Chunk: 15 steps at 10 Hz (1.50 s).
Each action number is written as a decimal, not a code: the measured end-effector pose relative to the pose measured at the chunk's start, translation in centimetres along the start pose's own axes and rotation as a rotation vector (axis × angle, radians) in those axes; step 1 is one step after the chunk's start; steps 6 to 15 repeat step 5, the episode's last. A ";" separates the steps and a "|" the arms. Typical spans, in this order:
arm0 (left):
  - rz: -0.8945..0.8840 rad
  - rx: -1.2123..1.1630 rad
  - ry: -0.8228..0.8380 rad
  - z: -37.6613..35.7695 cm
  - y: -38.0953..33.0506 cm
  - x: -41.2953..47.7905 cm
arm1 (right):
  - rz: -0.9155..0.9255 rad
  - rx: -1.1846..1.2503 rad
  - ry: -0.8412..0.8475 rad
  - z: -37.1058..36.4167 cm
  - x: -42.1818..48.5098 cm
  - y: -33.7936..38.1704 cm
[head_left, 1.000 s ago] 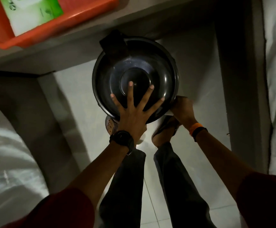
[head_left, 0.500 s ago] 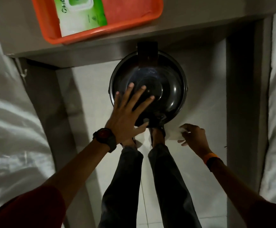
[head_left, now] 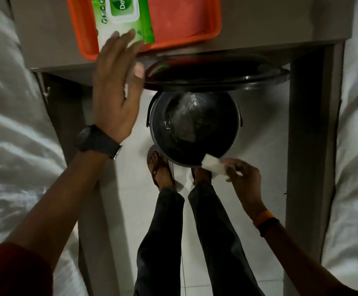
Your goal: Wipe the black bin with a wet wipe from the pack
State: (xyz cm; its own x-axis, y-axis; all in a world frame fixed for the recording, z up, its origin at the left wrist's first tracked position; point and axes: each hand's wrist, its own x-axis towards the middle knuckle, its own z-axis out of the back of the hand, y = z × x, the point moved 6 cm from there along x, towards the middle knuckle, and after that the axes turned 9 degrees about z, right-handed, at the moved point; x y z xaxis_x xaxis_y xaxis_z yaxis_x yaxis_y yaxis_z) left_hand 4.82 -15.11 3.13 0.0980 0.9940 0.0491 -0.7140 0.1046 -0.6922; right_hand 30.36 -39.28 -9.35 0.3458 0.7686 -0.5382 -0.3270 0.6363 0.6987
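The round black bin [head_left: 227,154] stands on the floor under the table, its lid [head_left: 212,79] swung up and a clear liner [head_left: 182,118] showing inside. My right hand [head_left: 244,180] pinches a white wet wipe [head_left: 213,165] against the bin's near rim. My left hand [head_left: 116,86] is raised with fingers spread, beside the lid's left edge and holding nothing. The green pack of wipes [head_left: 120,16] lies in an orange tray [head_left: 186,24] on the table top. One foot sits at the bin's base.
A grey table [head_left: 259,22] spans above the bin, with legs at left [head_left: 71,116] and right [head_left: 310,133]. White bedding [head_left: 13,146] lies on both sides. My sandalled foot [head_left: 161,167] and dark trouser legs stand on the pale tiled floor.
The bin's lid has swung up from shut to open. My left hand lifted off the lid and rose to the left. My right hand brought the wipe to the bin's near rim.
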 end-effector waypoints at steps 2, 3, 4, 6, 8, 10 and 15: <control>0.056 -0.081 -0.102 1.2 -0.6 2.3 | 0.170 -0.094 0.037 -4.6 6.5 5.2; 0.039 -0.036 -0.043 0.9 -1.0 2.5 | 0.184 -0.150 -0.021 -4.4 7.4 5.8; -0.018 0.166 0.047 0.6 -3.6 3.5 | 0.175 -0.253 0.022 -0.4 3.4 4.1; -0.046 0.324 0.021 1.6 -6.2 4.3 | 0.158 -0.461 0.079 4.7 -5.3 -0.2; -0.046 0.324 0.021 1.6 -6.2 4.3 | 0.158 -0.461 0.079 4.7 -5.3 -0.2; -0.046 0.324 0.021 1.6 -6.2 4.3 | 0.158 -0.461 0.079 4.7 -5.3 -0.2; -0.046 0.324 0.021 1.6 -6.2 4.3 | 0.158 -0.461 0.079 4.7 -5.3 -0.2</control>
